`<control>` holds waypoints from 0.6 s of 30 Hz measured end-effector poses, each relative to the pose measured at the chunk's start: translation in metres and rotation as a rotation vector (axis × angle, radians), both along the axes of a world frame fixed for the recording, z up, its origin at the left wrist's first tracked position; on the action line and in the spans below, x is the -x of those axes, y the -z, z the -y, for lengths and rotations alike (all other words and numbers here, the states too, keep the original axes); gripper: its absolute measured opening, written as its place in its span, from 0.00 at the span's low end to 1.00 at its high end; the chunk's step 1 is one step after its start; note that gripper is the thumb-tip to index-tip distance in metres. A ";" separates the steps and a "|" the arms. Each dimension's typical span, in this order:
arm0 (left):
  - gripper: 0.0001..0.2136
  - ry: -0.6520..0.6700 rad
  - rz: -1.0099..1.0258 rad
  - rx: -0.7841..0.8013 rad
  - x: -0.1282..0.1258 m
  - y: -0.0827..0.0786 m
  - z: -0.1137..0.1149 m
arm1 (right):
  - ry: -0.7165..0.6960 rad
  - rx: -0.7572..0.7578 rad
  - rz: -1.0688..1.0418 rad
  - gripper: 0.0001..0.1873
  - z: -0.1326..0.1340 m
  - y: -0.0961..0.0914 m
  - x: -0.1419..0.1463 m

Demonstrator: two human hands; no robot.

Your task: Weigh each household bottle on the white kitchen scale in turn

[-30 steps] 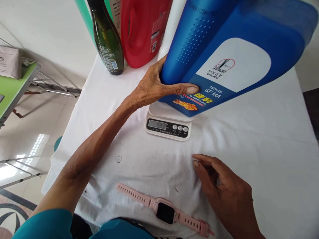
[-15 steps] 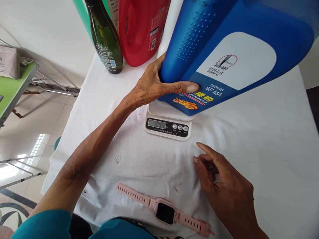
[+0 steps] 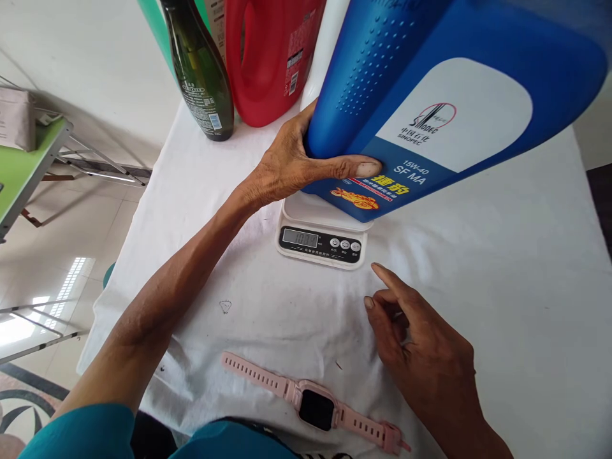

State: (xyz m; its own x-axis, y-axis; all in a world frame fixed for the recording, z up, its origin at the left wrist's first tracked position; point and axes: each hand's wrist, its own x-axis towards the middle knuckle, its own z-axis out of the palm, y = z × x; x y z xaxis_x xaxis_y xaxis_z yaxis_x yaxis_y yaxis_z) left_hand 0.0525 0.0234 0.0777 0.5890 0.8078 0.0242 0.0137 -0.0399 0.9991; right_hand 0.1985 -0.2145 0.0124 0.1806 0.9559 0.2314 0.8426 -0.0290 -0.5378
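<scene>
A large blue motor oil bottle [image 3: 459,115] stands on a small white kitchen scale [image 3: 320,245], its top cut off by the frame. My left hand [image 3: 296,159] grips the bottle's lower left side, thumb across the label and the other fingers hidden behind it. The scale's display shows digits too faint to read surely. Just right of and below the scale's buttons, my right hand [image 3: 425,350] hovers with nothing in it, index finger stretched out and thumb apart from it.
A pink smartwatch [image 3: 317,408] lies at the table's near edge. Behind stand a dark green bottle [image 3: 203,76] and a red jug [image 3: 272,70]. White cloth [image 3: 516,306] covers the table. A green folding table [image 3: 33,153] is at left.
My right hand has moved slightly left and up, closer to the scale. The display digits have changed. My left hand keeps its hold on the motor oil bottle.
</scene>
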 end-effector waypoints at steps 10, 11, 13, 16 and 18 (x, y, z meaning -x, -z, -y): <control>0.25 -0.039 -0.050 -0.015 0.000 0.002 0.000 | -0.012 0.051 0.020 0.22 0.000 -0.008 0.002; 0.25 -0.039 -0.050 -0.024 0.000 0.003 -0.001 | -0.012 0.053 0.017 0.22 0.000 -0.008 0.002; 0.26 -0.056 -0.066 -0.045 0.001 0.004 -0.002 | -0.008 0.062 0.014 0.22 0.001 -0.007 0.001; 0.25 -0.018 -0.106 -0.154 0.001 0.007 -0.005 | -0.004 0.056 0.019 0.22 0.000 -0.007 0.001; 0.27 0.033 -0.139 -0.266 0.001 0.010 -0.008 | -0.018 0.029 0.028 0.22 0.000 -0.006 0.001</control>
State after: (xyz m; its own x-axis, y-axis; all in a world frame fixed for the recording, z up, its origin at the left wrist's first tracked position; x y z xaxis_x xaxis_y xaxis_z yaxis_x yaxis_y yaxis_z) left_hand 0.0512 0.0317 0.0682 0.6274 0.7642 0.1497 0.1443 -0.3030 0.9420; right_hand 0.1971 -0.2143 0.0188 0.1575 0.9654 0.2078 0.8578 -0.0295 -0.5132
